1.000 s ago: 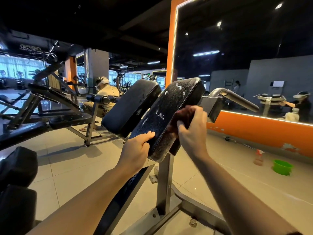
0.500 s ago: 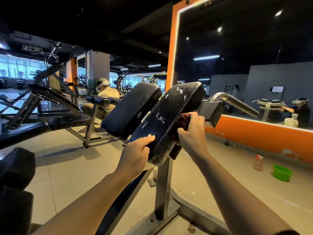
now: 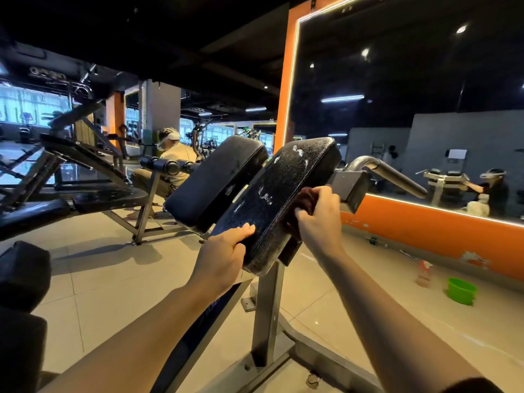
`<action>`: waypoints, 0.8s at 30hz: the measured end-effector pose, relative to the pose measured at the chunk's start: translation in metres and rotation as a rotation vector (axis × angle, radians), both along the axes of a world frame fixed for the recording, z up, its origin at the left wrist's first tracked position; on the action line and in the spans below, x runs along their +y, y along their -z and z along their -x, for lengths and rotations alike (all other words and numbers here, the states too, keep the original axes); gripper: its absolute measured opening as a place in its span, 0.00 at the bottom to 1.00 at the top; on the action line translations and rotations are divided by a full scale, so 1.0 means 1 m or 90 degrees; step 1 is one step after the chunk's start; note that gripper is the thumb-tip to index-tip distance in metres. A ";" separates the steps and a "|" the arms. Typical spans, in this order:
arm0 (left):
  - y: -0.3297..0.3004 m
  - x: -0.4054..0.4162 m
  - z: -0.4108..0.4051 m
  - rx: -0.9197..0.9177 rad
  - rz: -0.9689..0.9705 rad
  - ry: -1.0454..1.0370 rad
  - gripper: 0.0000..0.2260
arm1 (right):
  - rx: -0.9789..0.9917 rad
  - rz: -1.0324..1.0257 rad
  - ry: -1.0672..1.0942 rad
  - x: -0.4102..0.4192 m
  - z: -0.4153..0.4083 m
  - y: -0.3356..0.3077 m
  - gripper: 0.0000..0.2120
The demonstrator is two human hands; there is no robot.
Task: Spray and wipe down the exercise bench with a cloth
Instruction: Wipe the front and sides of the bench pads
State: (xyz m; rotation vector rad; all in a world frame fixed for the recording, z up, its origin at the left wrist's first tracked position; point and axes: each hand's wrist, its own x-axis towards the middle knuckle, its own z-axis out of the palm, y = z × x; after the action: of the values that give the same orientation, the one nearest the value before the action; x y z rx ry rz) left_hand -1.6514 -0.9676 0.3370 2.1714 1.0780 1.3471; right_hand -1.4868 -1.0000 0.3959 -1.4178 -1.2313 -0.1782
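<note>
The pad point(image 3: 272, 199) sloped up and away from the person, its long axis running from the near lower end to the far top corner. The left hand point(image 3: 224, 255) clasped that near lower end, thumb on the wet face. The right hand point(image 3: 320, 214) clutched a dark cloth point(image 3: 306, 197) against the pad's right edge at mid-length, so it seemed nearer the unwiped streaks above.

My left hand point(image 3: 224, 255) grips lower edge of right pad point(image 3: 272, 199), thumb on top. My right hand point(image 3: 319, 215) presses dark cloth point(image 3: 304, 198) against pad's 3 o'clock edge. White foam streaks on pad. Spray bottle point(image 3: 423, 275), green bucket point(image 3: 461, 290) on floor at 4 o'clock.
</note>
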 end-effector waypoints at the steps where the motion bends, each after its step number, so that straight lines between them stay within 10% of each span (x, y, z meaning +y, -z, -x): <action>1: 0.001 0.000 0.000 0.000 -0.003 -0.003 0.18 | -0.054 0.030 0.012 0.003 0.007 0.007 0.15; 8: 0.001 0.002 0.002 0.022 -0.025 -0.012 0.19 | -0.080 0.274 -0.253 -0.046 0.029 0.068 0.12; 14: 0.000 0.000 0.001 0.014 -0.014 -0.019 0.18 | 0.162 -0.084 -0.040 -0.021 -0.013 0.007 0.13; 19: 0.001 0.002 0.002 0.025 -0.025 -0.017 0.18 | 0.206 0.062 -0.314 -0.012 -0.016 0.006 0.21; 24: 0.002 0.004 0.003 0.028 -0.032 -0.009 0.18 | 0.065 -0.035 -0.110 -0.003 -0.020 0.013 0.15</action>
State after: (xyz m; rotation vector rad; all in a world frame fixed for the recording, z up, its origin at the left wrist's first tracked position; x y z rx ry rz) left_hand -1.6542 -0.9632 0.3345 2.2439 1.0897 1.3518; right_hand -1.4671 -1.0030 0.3827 -1.2509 -1.2486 -0.0204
